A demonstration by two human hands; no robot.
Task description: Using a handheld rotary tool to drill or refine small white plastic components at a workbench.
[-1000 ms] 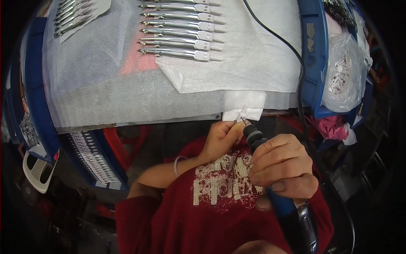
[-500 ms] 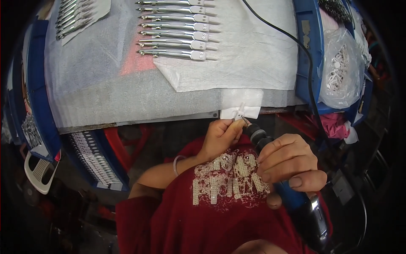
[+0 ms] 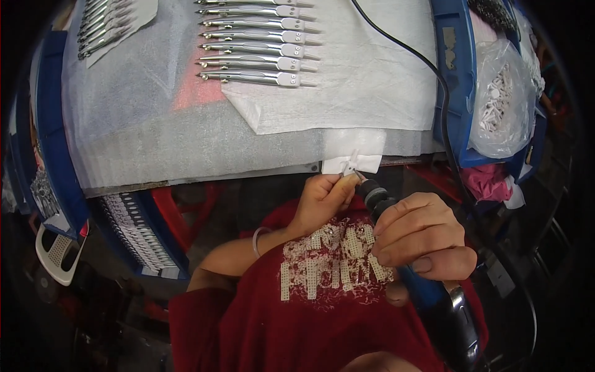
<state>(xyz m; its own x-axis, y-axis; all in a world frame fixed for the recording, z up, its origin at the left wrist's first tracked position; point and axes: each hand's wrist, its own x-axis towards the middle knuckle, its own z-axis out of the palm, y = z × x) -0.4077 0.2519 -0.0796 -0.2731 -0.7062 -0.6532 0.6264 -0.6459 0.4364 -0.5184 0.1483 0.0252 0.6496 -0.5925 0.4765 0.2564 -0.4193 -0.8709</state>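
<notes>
My left hand (image 3: 323,197) pinches a small drawing compass (image 3: 350,167) by its pale head at the table's front edge. Most of that compass is hidden by the fingers. My right hand (image 3: 423,239) is wrapped around a blue and black electric screwdriver (image 3: 434,304), held at a slant. Its tip reaches the compass head beside my left thumb; the exact contact is too small to make out. Beneath the compass lies a white pad (image 3: 356,141). Further back, silver drawing compasses (image 3: 251,56) lie side by side in a row on a white sheet.
A black cable (image 3: 443,93) hangs down across the right side. Blue bins (image 3: 455,80) stand at right, one with a clear bag of white parts (image 3: 496,99). More compasses (image 3: 111,25) lie at far left. A blue tray of metal parts (image 3: 136,229) sits below the table's left edge.
The electric screwdriver and my right hand have shifted very slightly up and left. My left hand stays in place, still pinching the compass. The whole view has moved a little.
</notes>
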